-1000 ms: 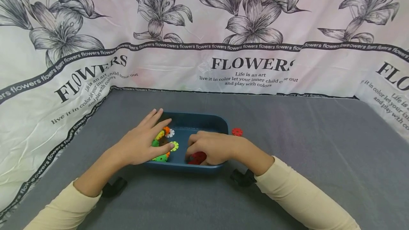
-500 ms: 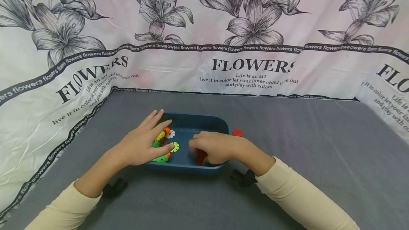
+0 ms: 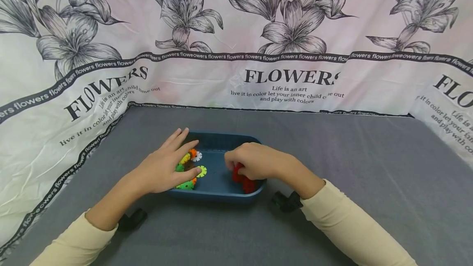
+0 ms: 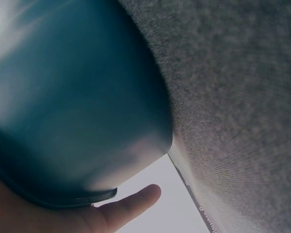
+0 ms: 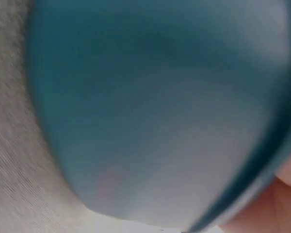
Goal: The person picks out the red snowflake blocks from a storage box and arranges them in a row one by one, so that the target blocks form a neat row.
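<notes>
A dark blue tray (image 3: pixel 214 163) lies on the grey cloth, with notched plastic discs inside. My left hand (image 3: pixel 164 167) rests over its left edge, fingers spread, thumb by a yellow-green disc (image 3: pixel 202 171). White (image 3: pixel 198 156), orange, yellow and green discs (image 3: pixel 186 185) lie beside and partly under that hand. At the tray's right end my right hand (image 3: pixel 256 161) has curled fingers and pinches a red disc (image 3: pixel 237 174). More red discs (image 3: pixel 249 185) lie just below it. Both wrist views mostly show the tray's outer wall (image 4: pixel 87 97); the right one is blurred.
Grey cloth (image 3: pixel 351 155) covers the table around the tray. A white flower-printed curtain (image 3: pixel 207 81) hangs along the back and both sides. Dark wrist-worn devices sit under the left (image 3: pixel 133 219) and right (image 3: pixel 286 201) wrists.
My right hand has shifted up and slightly right, uncovering more red discs. The red disc outside the tray's right end is no longer visible where that hand now is. My left hand stays put.
</notes>
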A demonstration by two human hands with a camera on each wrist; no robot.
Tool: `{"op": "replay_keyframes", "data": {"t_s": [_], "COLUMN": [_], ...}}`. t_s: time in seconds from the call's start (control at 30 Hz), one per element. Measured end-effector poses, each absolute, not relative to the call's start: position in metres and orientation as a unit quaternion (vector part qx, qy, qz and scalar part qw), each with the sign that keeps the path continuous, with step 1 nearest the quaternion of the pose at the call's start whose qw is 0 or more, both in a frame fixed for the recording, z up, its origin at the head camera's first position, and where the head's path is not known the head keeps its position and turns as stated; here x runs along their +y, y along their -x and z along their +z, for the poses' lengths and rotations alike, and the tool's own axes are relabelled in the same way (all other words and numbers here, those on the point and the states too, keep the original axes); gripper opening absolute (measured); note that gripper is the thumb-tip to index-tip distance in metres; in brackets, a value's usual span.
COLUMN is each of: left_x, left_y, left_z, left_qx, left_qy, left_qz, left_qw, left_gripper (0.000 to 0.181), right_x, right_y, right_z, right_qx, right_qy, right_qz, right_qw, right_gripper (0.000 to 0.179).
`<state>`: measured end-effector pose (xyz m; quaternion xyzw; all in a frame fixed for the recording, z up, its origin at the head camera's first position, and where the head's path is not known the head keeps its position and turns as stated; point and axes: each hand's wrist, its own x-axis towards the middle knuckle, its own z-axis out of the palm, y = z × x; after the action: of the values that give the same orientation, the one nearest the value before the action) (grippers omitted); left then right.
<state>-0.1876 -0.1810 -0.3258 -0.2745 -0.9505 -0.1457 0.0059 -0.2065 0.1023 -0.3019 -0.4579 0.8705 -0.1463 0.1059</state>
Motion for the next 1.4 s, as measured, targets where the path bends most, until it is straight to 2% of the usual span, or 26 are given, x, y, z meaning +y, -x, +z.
{"op": "replay_keyframes", "data": {"t_s": [0.3, 0.7, 1.07, 1.4], "left_x": [-0.18, -0.179, -0.177, -0.179], "left_y": [0.188, 0.188, 0.187, 0.185], "left_z": [-0.323, -0.324, -0.325, -0.324], "left_qx": [-0.951, -0.951, -0.949, -0.951], "left_qy": [0.273, 0.275, 0.278, 0.271], "left_qz": [-0.143, -0.144, -0.148, -0.146], "left_qw": [0.007, 0.009, 0.007, 0.006], "left_gripper": [0.077, 0.078, 0.077, 0.078], "right_x": [0.122, 0.131, 0.144, 0.156], "right_y": [0.212, 0.216, 0.221, 0.223], "right_z": [-0.286, -0.282, -0.277, -0.262], "right_qx": [0.862, 0.862, 0.856, 0.862], "right_qy": [0.459, 0.437, 0.44, 0.406], "right_qz": [-0.206, -0.244, -0.263, -0.291], "right_qw": [0.065, 0.086, 0.07, 0.084], "right_gripper": [0.018, 0.017, 0.016, 0.013]}}
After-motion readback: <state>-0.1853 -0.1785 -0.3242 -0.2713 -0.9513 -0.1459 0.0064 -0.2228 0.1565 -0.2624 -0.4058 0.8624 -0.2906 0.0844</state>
